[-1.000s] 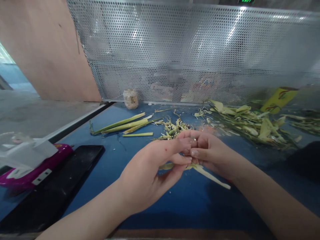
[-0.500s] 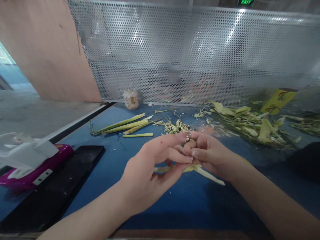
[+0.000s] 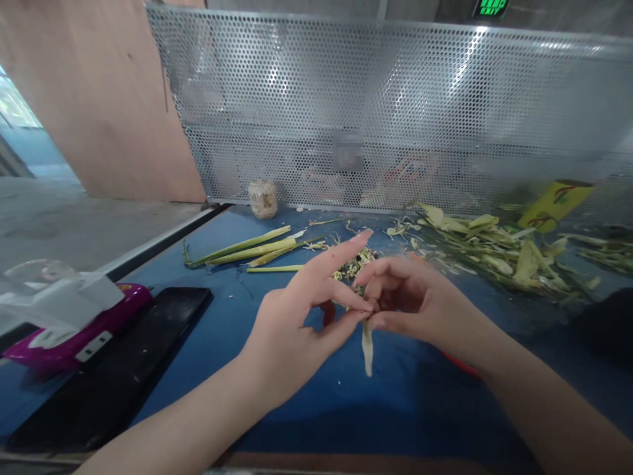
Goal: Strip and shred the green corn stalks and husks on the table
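Over the middle of the blue table, my left hand [image 3: 297,323] pinches a pale leaf strip [image 3: 367,349] between thumb and fingertips, its index finger stretched out. The strip's lower end hangs below the pinch. My right hand [image 3: 420,297] meets the left at the strip's top, fingers curled and thumb against it; the exact contact is hidden by the fingers. Just behind the hands lies a heap of small yellow-green shreds [image 3: 353,264], partly covered by them. Several long green-yellow stalks [image 3: 252,251] lie to the left of that heap.
A pile of peeled leaves [image 3: 494,247] lies at the back right, near a yellow cylinder [image 3: 556,206]. On the left are a black phone-like slab [image 3: 119,369] and a magenta-and-white device [image 3: 79,323]. A whitish jar [image 3: 262,199] stands before the perforated metal screen [image 3: 297,99].
The pale strip, which stuck out to the lower right, now hangs straight down. My left index finger has lifted and straightened, and the hands' upper fingers have parted. The view has shifted slightly.
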A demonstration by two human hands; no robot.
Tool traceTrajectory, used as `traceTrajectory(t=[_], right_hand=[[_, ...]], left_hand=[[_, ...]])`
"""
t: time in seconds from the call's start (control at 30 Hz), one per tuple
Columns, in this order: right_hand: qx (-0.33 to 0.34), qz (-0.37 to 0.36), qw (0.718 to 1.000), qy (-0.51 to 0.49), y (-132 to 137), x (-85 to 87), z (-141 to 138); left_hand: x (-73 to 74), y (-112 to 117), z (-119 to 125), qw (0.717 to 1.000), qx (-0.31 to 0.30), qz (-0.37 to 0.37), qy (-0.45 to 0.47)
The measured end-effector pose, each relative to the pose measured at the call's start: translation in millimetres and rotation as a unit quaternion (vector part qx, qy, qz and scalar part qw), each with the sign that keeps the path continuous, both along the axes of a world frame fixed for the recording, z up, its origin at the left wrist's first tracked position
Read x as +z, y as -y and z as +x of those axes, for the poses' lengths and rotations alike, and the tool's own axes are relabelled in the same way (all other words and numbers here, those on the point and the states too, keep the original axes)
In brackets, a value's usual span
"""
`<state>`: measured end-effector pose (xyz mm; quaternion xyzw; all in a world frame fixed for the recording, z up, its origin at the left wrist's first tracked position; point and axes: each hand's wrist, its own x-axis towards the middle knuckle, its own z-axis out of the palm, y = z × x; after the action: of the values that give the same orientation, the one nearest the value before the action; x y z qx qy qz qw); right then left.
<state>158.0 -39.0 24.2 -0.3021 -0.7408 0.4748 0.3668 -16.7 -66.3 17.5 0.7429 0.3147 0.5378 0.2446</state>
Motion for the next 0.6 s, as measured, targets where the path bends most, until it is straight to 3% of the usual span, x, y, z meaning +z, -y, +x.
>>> traceTrajectory(t=[0.13, 0.23, 0.33, 0.43, 0.6], right_hand=[[-0.075, 0.162, 0.973, 0.144, 6, 2.9, -1], [-0.107, 0.300, 0.921, 0.225, 7, -0.3, -2], [-0.112, 0.400, 0.876, 0.245, 6, -4.5, -2], [-0.120, 0.431, 0.865, 0.228, 6, -6.6, -2], [-0.148, 0.375, 0.894, 0.196, 5, -5.8, -2]], left_hand=[[0.4, -4, -2, 0.996, 0.017, -0.075, -0.046], [-0.5, -9, -2, 0.990, 0.031, -0.124, -0.053], [-1.7, -11, -2, 0.987, 0.043, -0.147, -0.049], [-1.8, -11, 0, 0.987, 0.055, -0.142, -0.042], [-2.5, -7, 1, 0.992, 0.073, -0.089, -0.045]])
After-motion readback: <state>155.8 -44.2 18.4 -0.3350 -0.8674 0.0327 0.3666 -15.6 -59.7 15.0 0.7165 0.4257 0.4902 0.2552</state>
